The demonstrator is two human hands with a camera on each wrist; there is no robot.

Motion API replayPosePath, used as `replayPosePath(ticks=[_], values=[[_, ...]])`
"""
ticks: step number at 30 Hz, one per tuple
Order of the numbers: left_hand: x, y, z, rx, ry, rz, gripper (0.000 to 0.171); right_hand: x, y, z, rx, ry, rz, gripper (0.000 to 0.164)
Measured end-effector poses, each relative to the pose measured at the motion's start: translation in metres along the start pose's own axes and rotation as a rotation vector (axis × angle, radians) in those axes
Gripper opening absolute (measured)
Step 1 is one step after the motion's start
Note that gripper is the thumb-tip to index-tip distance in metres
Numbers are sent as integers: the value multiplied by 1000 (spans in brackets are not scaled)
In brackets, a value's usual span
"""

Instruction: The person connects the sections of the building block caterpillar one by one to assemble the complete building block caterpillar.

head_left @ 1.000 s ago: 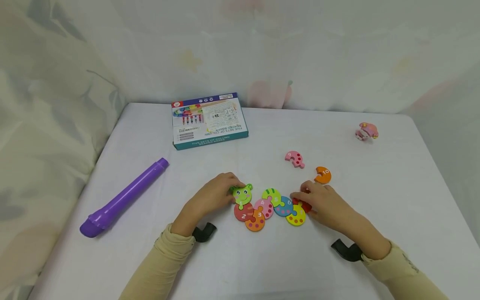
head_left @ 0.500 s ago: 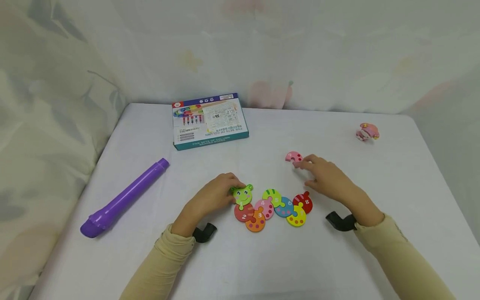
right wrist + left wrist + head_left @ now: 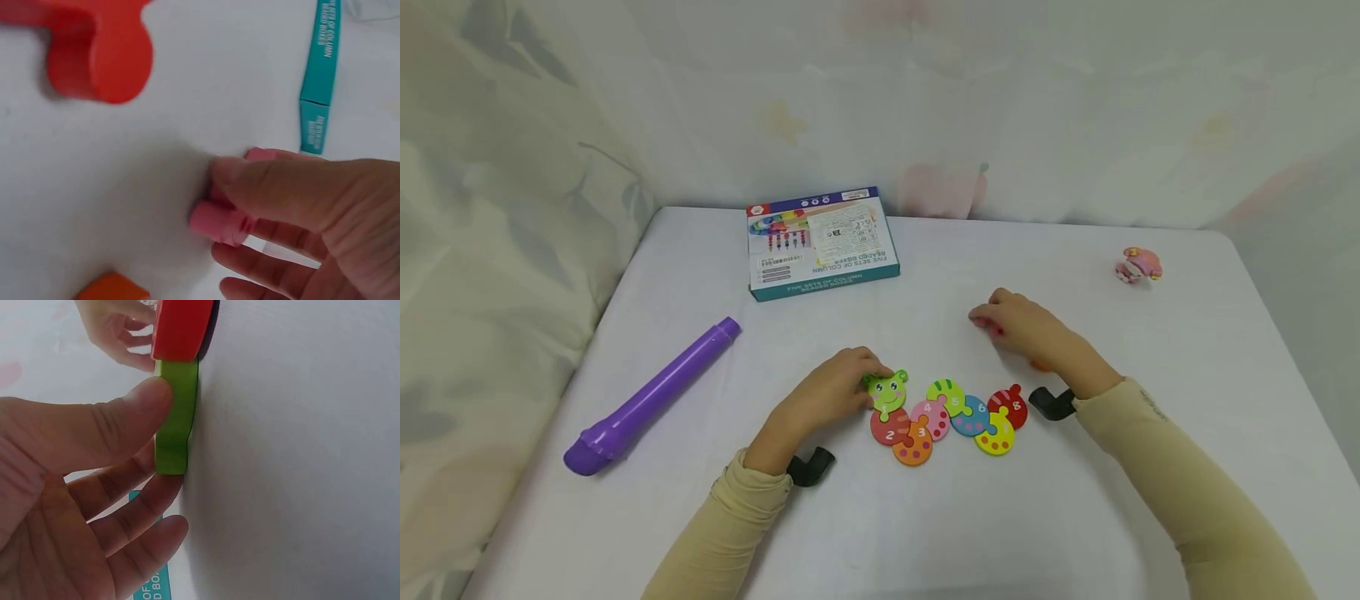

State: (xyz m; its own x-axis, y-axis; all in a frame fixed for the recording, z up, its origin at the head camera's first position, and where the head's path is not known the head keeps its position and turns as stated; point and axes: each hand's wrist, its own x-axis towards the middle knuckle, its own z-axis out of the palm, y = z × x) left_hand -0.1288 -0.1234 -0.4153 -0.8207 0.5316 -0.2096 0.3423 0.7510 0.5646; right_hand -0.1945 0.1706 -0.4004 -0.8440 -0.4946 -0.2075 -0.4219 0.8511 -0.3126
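Note:
My left hand pinches the green caterpillar-face puzzle piece, numbered 1, by its side; thumb and fingers lie against its edge in the left wrist view. Linked to it is a wavy row of coloured number pieces, from the red 2 piece to the red-striped 8 piece at the right end. Above that end, my right hand grips a pink puzzle piece between thumb and fingers, covering most of it in the head view. An orange piece lies mostly hidden under the right hand.
A flat teal-edged box lies toward the back of the white table. On the left is a purple toy microphone. A small pink figurine stands at the back right. Black wrist-worn parts hang by the forearms.
My right hand has left the red 8 piece, moved up and back to the pink piece, and taken hold of it. The left hand stays on the green face piece.

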Motion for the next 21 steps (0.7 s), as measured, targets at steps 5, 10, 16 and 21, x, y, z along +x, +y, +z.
replayPosePath(ticks=[5,10,16,21], values=[[-1,1,-1,-2,2,4,39,-28,-6,-5,1,1,-12,39],[-1,2,-2,3,-1,0,39,-62,-8,-4,-47,23,-25,40],[-1,3,-3,2,-4,-5,39,-81,-11,6,-58,44,-60,37],[0,2,-2,-5,-7,-2,39,-83,-15,11,-93,25,-93,33]])
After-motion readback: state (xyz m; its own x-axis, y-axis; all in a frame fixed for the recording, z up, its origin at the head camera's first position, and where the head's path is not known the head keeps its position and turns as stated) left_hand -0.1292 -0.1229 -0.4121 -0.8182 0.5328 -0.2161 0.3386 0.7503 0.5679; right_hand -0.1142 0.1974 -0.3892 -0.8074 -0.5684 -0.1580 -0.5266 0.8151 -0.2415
